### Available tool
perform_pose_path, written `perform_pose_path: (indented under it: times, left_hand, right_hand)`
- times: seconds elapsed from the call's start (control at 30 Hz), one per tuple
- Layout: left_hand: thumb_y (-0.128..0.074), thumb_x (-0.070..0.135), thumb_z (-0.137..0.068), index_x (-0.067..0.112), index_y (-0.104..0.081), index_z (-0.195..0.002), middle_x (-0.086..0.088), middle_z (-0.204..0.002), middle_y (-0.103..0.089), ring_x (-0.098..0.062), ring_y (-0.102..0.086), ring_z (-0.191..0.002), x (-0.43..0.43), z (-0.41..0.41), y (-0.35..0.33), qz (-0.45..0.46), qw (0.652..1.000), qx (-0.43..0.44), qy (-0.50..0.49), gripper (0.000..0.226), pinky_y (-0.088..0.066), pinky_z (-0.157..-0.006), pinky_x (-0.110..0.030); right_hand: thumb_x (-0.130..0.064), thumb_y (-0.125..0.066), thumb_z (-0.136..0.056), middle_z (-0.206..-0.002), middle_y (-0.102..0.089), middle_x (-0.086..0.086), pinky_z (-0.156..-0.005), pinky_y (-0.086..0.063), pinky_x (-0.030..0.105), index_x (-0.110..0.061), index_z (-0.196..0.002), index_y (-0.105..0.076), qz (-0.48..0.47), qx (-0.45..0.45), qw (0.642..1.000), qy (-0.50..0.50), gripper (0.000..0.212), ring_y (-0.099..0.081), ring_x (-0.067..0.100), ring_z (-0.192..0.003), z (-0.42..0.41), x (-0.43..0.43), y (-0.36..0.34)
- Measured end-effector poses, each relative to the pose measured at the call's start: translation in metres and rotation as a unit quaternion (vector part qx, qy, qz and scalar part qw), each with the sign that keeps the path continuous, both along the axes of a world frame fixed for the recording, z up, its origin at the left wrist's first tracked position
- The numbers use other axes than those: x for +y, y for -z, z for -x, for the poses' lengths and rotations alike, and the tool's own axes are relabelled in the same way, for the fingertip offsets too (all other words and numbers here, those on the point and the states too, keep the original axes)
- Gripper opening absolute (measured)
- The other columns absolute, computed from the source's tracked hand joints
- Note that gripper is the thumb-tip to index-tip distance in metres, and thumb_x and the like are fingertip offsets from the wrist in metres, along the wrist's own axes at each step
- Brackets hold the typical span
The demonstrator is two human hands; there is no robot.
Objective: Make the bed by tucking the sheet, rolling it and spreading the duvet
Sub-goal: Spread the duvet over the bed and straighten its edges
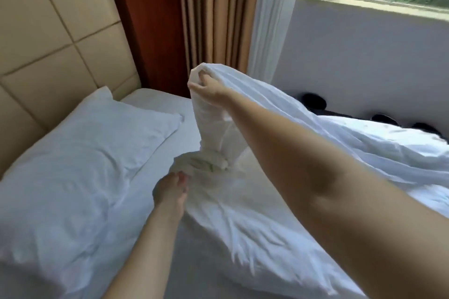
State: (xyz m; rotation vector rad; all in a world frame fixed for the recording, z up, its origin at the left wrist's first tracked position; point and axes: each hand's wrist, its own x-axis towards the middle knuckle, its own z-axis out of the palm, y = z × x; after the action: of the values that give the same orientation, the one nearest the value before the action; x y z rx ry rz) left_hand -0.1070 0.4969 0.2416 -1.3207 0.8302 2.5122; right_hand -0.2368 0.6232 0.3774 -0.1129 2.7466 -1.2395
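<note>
A white duvet (352, 150) lies bunched over the right half of the bed. My right hand (206, 87) grips one corner of it and holds that corner up above the mattress. Lower down, my left hand (171, 193) grips a crumpled fold of the same duvet just above the sheet. The stretch of duvet between the two hands hangs twisted. A white sheet (184, 238) covers the mattress beneath it, and a white pillow (80, 160) rests at the head of the bed on the left.
A beige padded headboard (48, 39) stands behind the pillow. Brown curtains (213, 12) and a sheer white curtain (272, 19) hang beyond the bed's far side. A white wall under a window (364, 60) runs along the right, with dark objects (313, 102) at its foot.
</note>
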Motion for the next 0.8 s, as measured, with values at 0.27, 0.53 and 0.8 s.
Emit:
perform_pose_path:
  times: [0.27, 0.53, 0.8]
  left_hand:
    - [-0.045, 0.010, -0.095, 0.015, -0.054, -0.082, 0.001, -0.078, -0.058, -0.009, -0.056, -0.069, 0.015, -0.026, 0.056, 0.222, 0.949, 0.010, 0.223, 0.016, -0.037, -0.061, -0.024]
    - [-0.048, 0.013, -0.093, 0.014, -0.055, -0.082, -0.005, -0.088, -0.061, -0.011, -0.058, -0.074, 0.100, -0.093, 0.132, 0.262, 0.862, -0.026, 0.433, 0.013, -0.036, -0.058, -0.023]
    - [-0.052, 0.013, -0.088, 0.013, -0.053, -0.068, -0.006, -0.071, -0.055, -0.019, -0.048, -0.069, 0.169, -0.187, 0.191, 0.325, 0.742, -0.005, 0.587, 0.019, -0.036, -0.061, -0.025]
  right_hand:
    - [-0.028, -0.049, -0.096, -0.133, -0.053, 0.014, -0.095, -0.037, 0.029, -0.008, -0.127, -0.053, -0.093, -0.145, 0.985, -0.019, 0.038, -0.051, 0.028, -0.119, -0.042, 0.049, 0.157]
    - [-0.017, -0.052, -0.094, -0.120, -0.061, 0.013, -0.085, -0.036, 0.025, -0.004, -0.115, -0.060, -0.100, -0.238, 0.947, 0.190, 0.026, -0.054, 0.028, -0.113, -0.208, 0.200, 0.264]
    - [-0.016, -0.063, -0.086, -0.098, -0.056, 0.022, -0.080, -0.040, 0.036, -0.002, -0.090, -0.056, -0.089, -0.237, 0.840, 0.480, 0.016, -0.054, 0.038, -0.097, -0.403, 0.305, 0.309]
